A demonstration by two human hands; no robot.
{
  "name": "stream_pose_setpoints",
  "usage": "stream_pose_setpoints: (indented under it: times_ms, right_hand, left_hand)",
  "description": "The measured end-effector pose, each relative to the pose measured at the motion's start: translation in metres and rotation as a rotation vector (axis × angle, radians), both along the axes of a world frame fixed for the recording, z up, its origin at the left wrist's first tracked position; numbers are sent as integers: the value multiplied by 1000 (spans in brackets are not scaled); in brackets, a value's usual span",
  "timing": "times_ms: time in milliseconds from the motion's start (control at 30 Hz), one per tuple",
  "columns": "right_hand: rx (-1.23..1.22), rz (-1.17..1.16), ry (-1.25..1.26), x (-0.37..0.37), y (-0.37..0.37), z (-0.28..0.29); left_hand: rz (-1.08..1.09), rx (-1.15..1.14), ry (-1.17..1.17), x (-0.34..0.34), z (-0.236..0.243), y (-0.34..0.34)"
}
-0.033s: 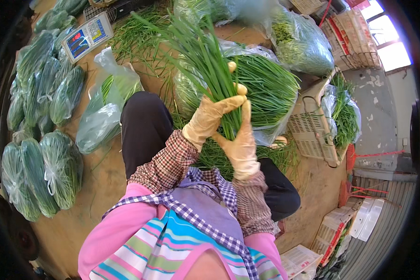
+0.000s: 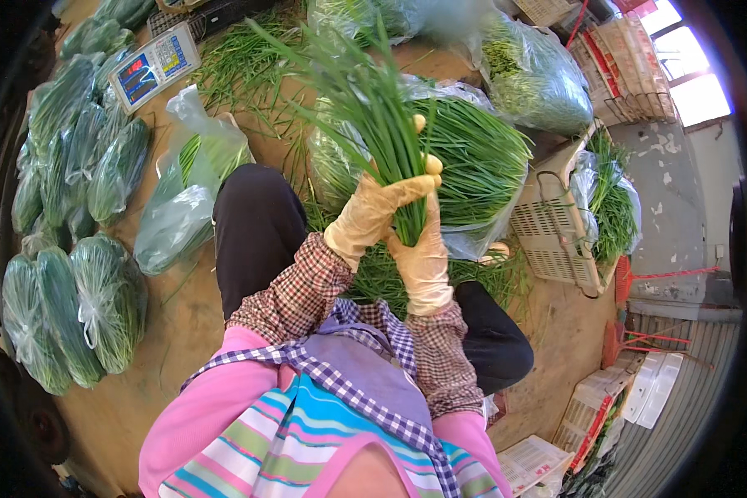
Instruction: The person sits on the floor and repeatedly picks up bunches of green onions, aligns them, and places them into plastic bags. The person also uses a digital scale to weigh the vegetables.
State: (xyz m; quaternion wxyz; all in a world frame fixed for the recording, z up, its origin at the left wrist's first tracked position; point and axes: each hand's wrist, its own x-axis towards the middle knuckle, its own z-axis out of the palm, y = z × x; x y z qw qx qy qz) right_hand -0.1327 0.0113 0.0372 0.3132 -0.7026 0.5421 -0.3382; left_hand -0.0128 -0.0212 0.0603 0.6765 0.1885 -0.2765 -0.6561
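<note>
Right hand point(image 2: 422, 261) sits further left than earlier, fingers closed on the lower end of the green bunch point(image 2: 390, 133), left hand point(image 2: 368, 212) wrapped mid-bunch, above the open bag point(image 2: 473, 241) toward its left edge; loosened grip could shed stems.

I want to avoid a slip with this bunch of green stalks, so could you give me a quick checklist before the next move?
1. Left grip wrapped around the green bunch: ok.
2. Right grip at the bunch's lower end: ok.
3. Lower ends lined up: cannot tell, since the right grip partly covers them.
4. Gloves on both hands: ok.
5. Display of the scale lit: ok.
6. Area beside the scale free of loose stalks: not ok, many lie scattered there.
</note>
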Motion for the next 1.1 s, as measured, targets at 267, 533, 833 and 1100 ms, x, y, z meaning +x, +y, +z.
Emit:
stream_pose_setpoints:
  times_ms: [267,533,833,1100]
  right_hand:
    - [220,-59,-337,-1,8,-27]
    - [487,83,-623,4,17,17]
    - [1012,649,-1553,-33,5,4]
    - [912,692,-1611,-43,4,6]
  left_hand:
    - [-315,-34,209,7,-13,1]
    - [-386,30,294,7,-11,5]
    - [-164,-108,-459,17,-22,-6]
    - [-467,161,-472,65,-41,-10]
